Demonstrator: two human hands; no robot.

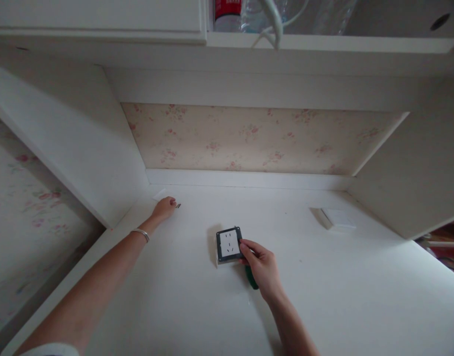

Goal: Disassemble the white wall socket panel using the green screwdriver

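Note:
A wall socket (pixel 230 243) with a white face and dark frame sits raised on a white box in the middle of the white surface. My right hand (pixel 262 266) pinches its right edge between thumb and fingers. A green handle (pixel 251 278) shows below this hand, apparently tucked in the palm; the rest of that tool is hidden. Farther left, my left hand (pixel 165 207) is closed, wearing a bracelet at the wrist. Small dark screws (pixel 178 205) stick out at its fingertips. A flat whitish piece (pixel 159 194) lies just behind that hand.
A white square box or switch (pixel 337 218) is on the surface at right. White panels (pixel 78 143) stand at both sides, with flowered wallpaper (pixel 242 141) behind. Overhead, a shelf (pixel 334 43) holds bottles (pixel 227 14), and a white cable (pixel 273 22) hangs over its edge.

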